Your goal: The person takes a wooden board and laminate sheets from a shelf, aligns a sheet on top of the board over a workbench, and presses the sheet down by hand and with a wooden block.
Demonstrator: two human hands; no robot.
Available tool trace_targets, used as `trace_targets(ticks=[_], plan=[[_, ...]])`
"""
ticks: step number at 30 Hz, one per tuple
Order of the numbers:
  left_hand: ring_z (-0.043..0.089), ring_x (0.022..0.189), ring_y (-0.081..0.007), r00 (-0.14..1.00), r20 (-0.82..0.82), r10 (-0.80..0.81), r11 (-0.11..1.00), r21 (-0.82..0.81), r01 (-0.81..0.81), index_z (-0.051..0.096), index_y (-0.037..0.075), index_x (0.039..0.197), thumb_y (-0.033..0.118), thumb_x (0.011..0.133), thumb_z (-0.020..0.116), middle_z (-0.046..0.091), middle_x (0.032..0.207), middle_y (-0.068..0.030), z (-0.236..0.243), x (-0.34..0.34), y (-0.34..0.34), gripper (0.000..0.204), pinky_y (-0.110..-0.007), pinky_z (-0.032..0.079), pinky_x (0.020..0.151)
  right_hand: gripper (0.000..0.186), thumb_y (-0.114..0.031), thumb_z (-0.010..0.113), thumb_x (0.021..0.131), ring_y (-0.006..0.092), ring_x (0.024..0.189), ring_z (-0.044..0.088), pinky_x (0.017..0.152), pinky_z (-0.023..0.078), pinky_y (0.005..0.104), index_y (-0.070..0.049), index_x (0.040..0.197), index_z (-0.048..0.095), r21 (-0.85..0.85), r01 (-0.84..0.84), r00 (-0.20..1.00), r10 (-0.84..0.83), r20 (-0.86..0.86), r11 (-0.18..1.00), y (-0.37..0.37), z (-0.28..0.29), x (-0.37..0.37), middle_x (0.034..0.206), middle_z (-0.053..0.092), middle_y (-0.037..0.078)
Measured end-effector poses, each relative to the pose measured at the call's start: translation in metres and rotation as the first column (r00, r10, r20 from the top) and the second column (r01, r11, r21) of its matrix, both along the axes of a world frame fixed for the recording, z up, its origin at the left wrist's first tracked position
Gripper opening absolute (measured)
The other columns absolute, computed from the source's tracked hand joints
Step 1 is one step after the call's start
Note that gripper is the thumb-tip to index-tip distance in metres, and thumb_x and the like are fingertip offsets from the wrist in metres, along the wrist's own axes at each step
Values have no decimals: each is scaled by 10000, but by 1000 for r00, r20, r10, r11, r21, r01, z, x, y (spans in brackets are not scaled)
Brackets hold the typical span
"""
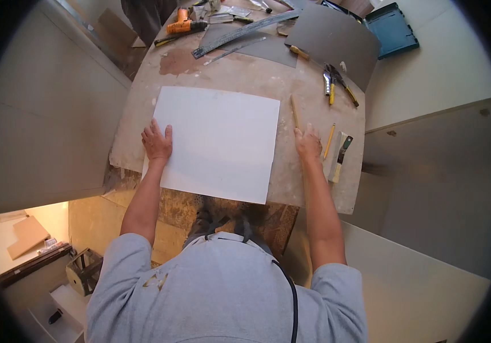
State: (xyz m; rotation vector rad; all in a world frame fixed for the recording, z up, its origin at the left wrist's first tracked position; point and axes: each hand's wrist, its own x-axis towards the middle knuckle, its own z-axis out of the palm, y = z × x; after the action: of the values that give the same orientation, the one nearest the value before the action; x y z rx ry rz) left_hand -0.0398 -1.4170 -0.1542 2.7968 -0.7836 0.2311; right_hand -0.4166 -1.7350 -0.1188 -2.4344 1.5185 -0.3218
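A white rectangular sheet [217,143] lies flat on the worktable, its near edge reaching out over the table's front. My left hand [157,140] rests on the sheet's left edge, fingers spread and thumb pointing up across the white surface. To the right of the sheet, my right hand [308,143] is closed round the near end of a thin wooden stick [295,112], which points away from me along the tabletop. The part inside my fingers is hidden. Just right of that hand lie a yellow pencil [329,140] and a putty knife [345,150] on a pale block [335,171].
Pliers [331,97], a metal ruler [239,35], an orange power drill [183,24] and grey sheets [334,43] lie across the worn worktable [128,143]. A teal case part [391,31] sits at the far right. Another person's legs [145,23] show beyond the table.
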Motion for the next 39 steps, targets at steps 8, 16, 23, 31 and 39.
trace_targets(ticks=[8, 16, 23, 31, 39], plan=[[469, 1228, -415, 1000, -17, -8, 1000, 14, 8, 418, 84, 1511, 543, 981, 508, 482, 1347, -233, -2, -5, -5, 707, -528, 388, 1056, 531, -211, 597, 956, 475, 1108, 580, 913, 504, 536, -26, 1428, 439, -9, 73, 987, -71, 147, 997, -9, -16, 5, 1242, 544, 284], [364, 1394, -441, 996, 54, -67, 997, -42, 69, 406, 166, 1540, 523, 1005, 471, 320, 1554, -261, -10, 4, 3, 647, -552, 312, 1141, 577, -184, 522, 979, 518, 868, 645, 808, 524, 581, -106, 1526, 358, 182, -107, 993, 96, 71, 977, 112, 63, -19, 976, 634, 308], [374, 1418, -428, 863, 200, -464, 865, -106, 490, 515, 123, 1466, 400, 979, 595, 397, 1536, -251, -21, -13, -7, 566, -543, 305, 1158, 591, -192, 461, 1034, 473, 832, 672, 749, 551, 560, -228, 1598, 288, 222, 2, 977, 45, -207, 975, 260, 62, -28, 921, 650, 273], [454, 1358, -429, 133, -465, -875, 378, -485, 789, 573, 29, 1373, 241, 996, 591, 490, 1437, -279, 58, -263, 8, 433, -466, 391, 1140, 597, -194, 453, 1032, 467, 860, 683, 752, 558, 553, -192, 1601, 273, 419, 164, 962, -51, -268, 893, 329, 82, -39, 907, 658, 288], [469, 1339, -382, 23, -134, -991, 110, -694, 712, 629, 50, 1276, 347, 1067, 393, 557, 1356, -218, 68, -272, -35, 433, -506, 227, 1212, 608, -259, 477, 1021, 499, 957, 662, 844, 518, 578, -35, 1551, 278, 478, 97, 983, -10, -182, 873, 289, 37, -61, 1031, 660, 325]])
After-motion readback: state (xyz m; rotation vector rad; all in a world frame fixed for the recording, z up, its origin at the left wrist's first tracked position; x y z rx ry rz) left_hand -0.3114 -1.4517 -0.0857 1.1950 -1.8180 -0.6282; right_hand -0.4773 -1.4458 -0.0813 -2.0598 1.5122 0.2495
